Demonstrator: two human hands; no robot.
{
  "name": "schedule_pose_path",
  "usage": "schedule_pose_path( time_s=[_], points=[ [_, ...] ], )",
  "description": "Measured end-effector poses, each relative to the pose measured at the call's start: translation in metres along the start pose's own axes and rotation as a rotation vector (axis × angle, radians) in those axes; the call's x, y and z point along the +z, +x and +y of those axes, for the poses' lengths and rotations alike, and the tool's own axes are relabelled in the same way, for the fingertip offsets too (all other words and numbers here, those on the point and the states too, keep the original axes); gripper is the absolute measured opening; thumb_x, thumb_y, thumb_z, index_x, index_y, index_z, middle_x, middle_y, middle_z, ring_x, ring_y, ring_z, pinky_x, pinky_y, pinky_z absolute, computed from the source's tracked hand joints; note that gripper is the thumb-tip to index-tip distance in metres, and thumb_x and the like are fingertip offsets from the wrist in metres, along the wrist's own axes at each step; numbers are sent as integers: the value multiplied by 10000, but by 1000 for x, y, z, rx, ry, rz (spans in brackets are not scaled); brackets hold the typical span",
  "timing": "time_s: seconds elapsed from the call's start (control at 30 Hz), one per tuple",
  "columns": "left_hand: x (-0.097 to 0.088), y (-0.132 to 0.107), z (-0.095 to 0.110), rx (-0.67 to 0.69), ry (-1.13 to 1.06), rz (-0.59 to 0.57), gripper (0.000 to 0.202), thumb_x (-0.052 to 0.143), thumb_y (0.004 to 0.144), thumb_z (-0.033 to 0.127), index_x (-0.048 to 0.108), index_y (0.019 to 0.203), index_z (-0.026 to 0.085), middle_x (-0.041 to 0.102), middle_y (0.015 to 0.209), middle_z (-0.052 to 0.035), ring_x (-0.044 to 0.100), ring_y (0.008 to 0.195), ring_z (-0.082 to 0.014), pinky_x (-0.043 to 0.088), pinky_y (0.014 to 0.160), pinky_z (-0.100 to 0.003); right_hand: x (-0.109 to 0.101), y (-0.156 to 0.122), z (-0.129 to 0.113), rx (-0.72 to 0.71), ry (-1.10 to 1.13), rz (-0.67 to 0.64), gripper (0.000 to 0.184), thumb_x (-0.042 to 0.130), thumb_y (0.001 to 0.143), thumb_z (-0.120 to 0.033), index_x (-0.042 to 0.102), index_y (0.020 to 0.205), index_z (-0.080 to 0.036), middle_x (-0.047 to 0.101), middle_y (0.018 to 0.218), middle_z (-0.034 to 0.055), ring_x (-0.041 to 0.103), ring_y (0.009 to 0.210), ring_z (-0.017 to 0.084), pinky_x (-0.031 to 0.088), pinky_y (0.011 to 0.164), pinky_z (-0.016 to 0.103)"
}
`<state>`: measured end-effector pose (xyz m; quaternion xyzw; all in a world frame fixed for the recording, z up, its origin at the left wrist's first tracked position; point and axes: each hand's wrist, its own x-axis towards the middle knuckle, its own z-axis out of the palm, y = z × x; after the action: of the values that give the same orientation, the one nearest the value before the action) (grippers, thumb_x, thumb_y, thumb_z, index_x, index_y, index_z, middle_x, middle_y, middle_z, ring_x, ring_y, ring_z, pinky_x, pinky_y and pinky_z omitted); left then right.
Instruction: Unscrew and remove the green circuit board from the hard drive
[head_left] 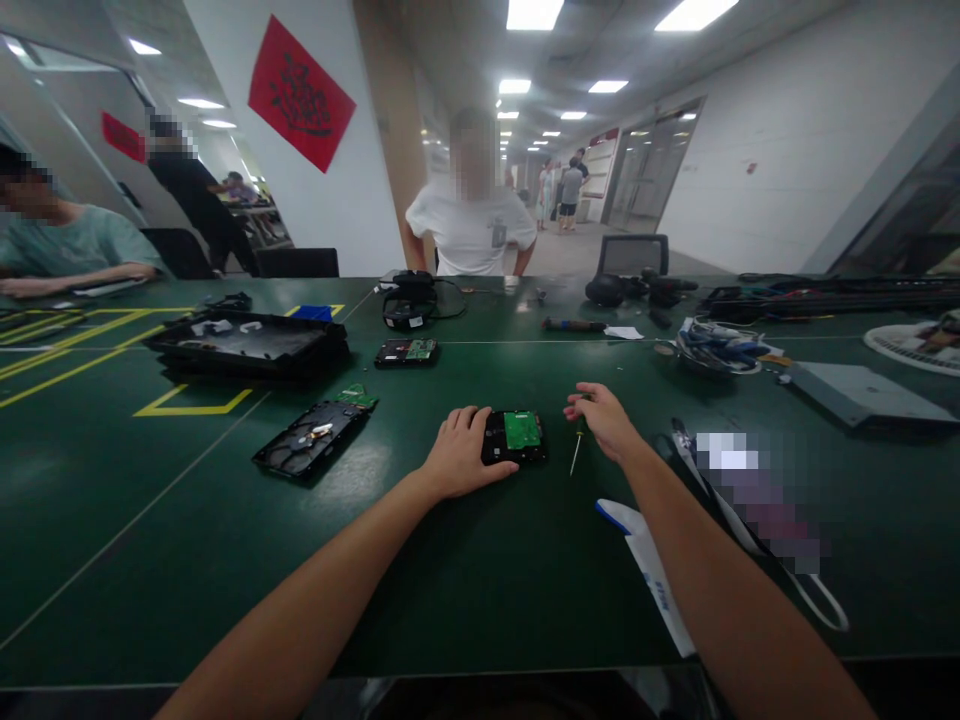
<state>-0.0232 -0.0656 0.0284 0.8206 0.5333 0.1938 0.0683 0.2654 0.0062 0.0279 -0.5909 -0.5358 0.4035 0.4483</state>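
A black hard drive with a green circuit board facing up lies on the green table in front of me. My left hand rests on its left side, fingers curled over the edge and holding it down. My right hand hovers just right of the drive, fingers loosely bent, holding nothing that I can see. A thin screwdriver lies on the table under that hand, between it and the drive.
A second hard drive lies farther back. A black cover plate and a black tray sit to the left. Cables, a grey box and a lanyard are on the right. A person in white stands across the table.
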Motion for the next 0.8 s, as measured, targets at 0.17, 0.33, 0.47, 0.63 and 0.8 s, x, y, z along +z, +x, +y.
schedule_pose_path(
  time_s=[0.17,0.33,0.47,0.63,0.8],
  points=[
    [-1,-7,1,-8,4,6,1017,656,754,794,404,1542,201,532,1430,-185,462,1339,-422,415,1113,-578,-3,-6,-15,-402,-83,272,620,642,860,-267,427,1438,-198,644,1333,140,725,1093,231,603,984,417],
    [7,-5,9,-113,6,77,1053,641,690,882,467,1480,208,560,1344,-187,490,1278,-440,429,1075,-604,5,-27,-34,-636,-225,308,561,605,961,-366,426,1470,-213,626,1384,156,665,1238,267,563,1068,456],
    [8,-8,14,-77,-31,61,1065,628,744,848,400,1526,162,513,1437,-205,440,1369,-422,397,1142,-579,13,-29,-34,-691,-333,281,559,583,985,-396,421,1486,-209,569,1444,168,627,1285,293,556,1075,475],
    [6,-8,15,-11,-60,11,1069,667,770,791,333,1571,166,471,1526,-199,411,1440,-400,354,1196,-559,18,-25,-30,-676,-416,282,567,533,996,-369,389,1514,-189,522,1493,187,590,1313,326,543,1070,503],
    [-1,-3,7,86,-119,-57,1025,742,750,741,386,1539,191,507,1522,-177,440,1443,-380,339,1221,-552,14,-28,-30,-635,-424,193,677,547,965,-301,297,1587,-211,529,1493,171,640,1217,318,565,1031,497]
  ],
)
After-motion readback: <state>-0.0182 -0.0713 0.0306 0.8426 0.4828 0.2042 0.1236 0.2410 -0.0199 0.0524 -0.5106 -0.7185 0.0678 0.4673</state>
